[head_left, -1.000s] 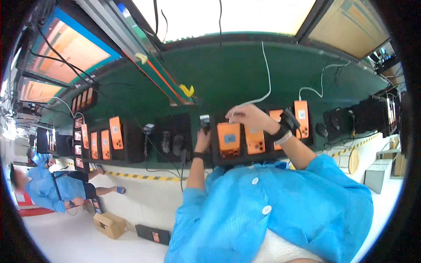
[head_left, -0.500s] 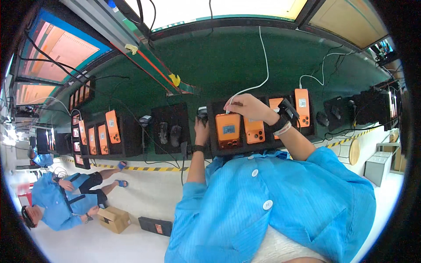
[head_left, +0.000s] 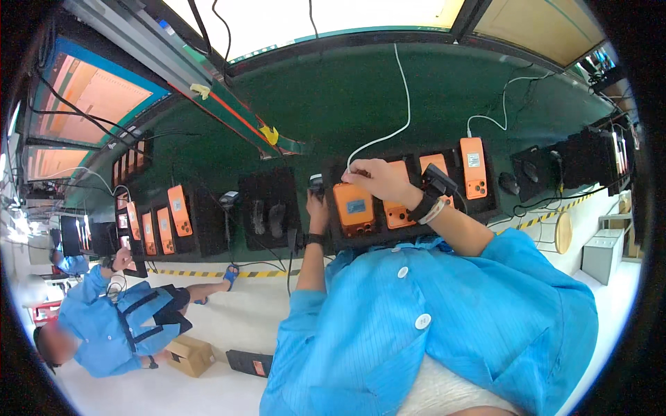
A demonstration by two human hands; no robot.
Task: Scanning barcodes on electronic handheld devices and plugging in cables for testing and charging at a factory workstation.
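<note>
My right hand is closed in a pinch on the end of a white charging cable. It is at the top edge of an orange phone, which lies back up in a black tray. The fingers hide whether the plug sits in the phone. My left hand is wrapped round a dark handheld scanner just left of the tray. A second orange phone and a third phone lie farther right in the tray, partly covered by my right arm.
At the tray's right end, another orange phone has a white cable at its top. Computer mice lie on a black mat to the left. A monitor spans the back. Left of me, a co-worker sits near a cardboard box.
My view has shifted slightly. My right hand and the cable end sit a little farther left over the phone's top. The co-worker has raised a hand toward the bench.
</note>
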